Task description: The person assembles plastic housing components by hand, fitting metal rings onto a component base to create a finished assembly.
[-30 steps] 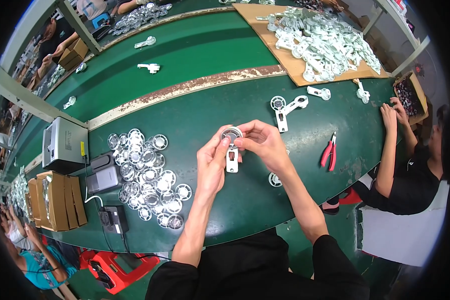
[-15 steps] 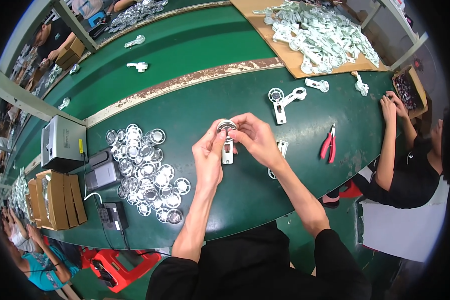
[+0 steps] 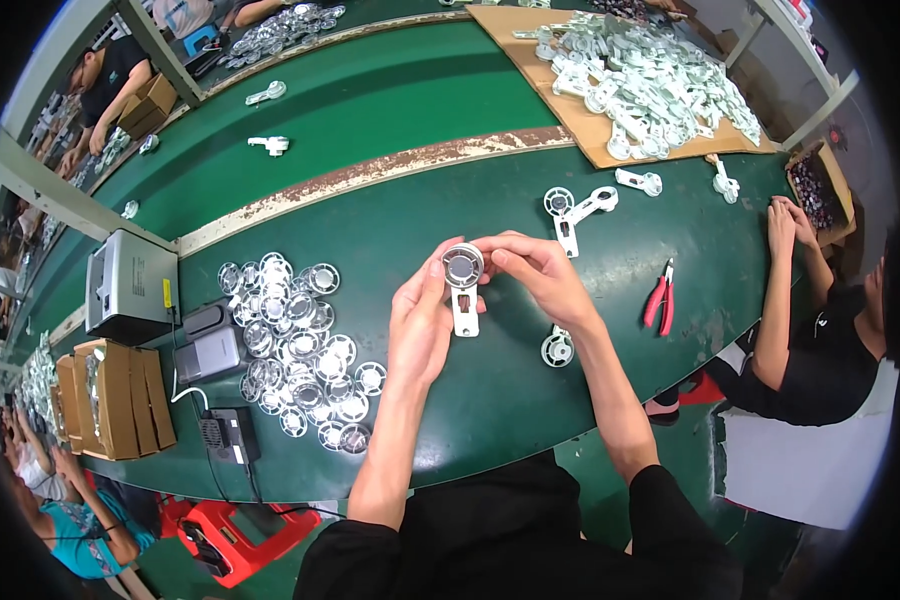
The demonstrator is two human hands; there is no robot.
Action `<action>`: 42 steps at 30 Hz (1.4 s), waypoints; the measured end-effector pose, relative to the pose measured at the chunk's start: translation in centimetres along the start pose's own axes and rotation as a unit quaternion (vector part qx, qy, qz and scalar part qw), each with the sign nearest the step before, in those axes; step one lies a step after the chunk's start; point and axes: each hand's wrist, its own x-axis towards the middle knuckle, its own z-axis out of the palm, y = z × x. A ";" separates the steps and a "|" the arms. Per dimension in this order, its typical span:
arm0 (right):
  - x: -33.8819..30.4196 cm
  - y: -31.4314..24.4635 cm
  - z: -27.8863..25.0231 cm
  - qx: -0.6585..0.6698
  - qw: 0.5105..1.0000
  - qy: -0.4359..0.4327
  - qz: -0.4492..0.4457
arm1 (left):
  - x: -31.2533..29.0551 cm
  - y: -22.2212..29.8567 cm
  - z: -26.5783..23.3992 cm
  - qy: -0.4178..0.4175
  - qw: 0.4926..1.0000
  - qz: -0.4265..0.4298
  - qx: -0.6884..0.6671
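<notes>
Over the middle of the bench I hold a white plastic part point(image 3: 465, 312) with a round, dark-centred head and a short slotted handle pointing toward me. My left hand point(image 3: 419, 325) grips its head from the left, the thumb along the rim. At the head's upper right edge, the thumb and forefinger of my right hand point(image 3: 542, 280) pinch close together; whether anything small is between them is hidden. Beside my right wrist lies a similar white part point(image 3: 558, 347), partly covered by the arm. To the left spreads a pile of clear and silvery spoked discs point(image 3: 305, 345).
Red-handled cutters point(image 3: 660, 300) lie at right, with several white parts point(image 3: 567, 235) beyond. A cardboard sheet point(image 3: 510, 40) bears a large heap of them. Left stand a grey metal box point(image 3: 130, 285), cardboard boxes point(image 3: 120, 400) and a black adapter point(image 3: 228, 435). A co-worker's hands point(image 3: 785, 225) are far right.
My right thumb and fingers have moved off the face of the head to its upper right edge, so the round face now shows. My left hand keeps its grip. The view has shifted slightly.
</notes>
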 end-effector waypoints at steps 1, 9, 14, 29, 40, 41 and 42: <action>0.0 -0.1 0.1 -0.013 1.000 0.002 -0.007 | 0.0 0.1 0.0 0.000 1.000 0.000 0.000; -0.1 -0.1 -0.2 0.005 1.000 -0.010 -0.028 | -0.1 0.1 0.0 -0.037 0.999 0.008 -0.020; -0.2 0.7 0.3 0.087 0.992 0.084 -0.019 | -0.3 -0.2 0.6 -0.055 0.994 0.062 0.072; -0.1 1.7 1.5 0.137 0.954 0.243 -0.108 | -1.3 -2.1 3.0 -0.067 0.957 0.132 0.248; -1.3 0.4 2.5 0.068 0.937 0.274 -0.206 | -2.6 -4.3 4.0 -0.017 0.882 0.291 0.369; -1.2 0.6 2.6 0.062 0.933 0.283 -0.211 | -2.6 -4.2 4.1 -0.008 0.879 0.306 0.366; -1.3 0.6 2.7 0.062 0.933 0.285 -0.211 | -2.6 -4.2 3.9 -0.009 0.879 0.305 0.366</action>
